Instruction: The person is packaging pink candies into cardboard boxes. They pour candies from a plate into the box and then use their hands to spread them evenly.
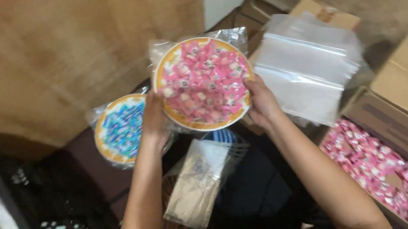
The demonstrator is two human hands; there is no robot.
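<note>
Both my hands hold up a round orange-rimmed plate (203, 84) covered with small pink wrapped candies, inside a clear plastic bag. My left hand (154, 118) grips its left edge and my right hand (261, 100) grips its right edge. A second bagged plate (118, 130), filled with blue wrapped candies, lies lower left, just beside my left hand.
A stack of clear plastic bags (308, 66) lies to the right on cardboard boxes. An open cardboard box (386, 164) full of pink candies sits lower right. A flat pack of bags (198, 181) rests on my lap. A black crate (44, 214) holding white packets stands lower left.
</note>
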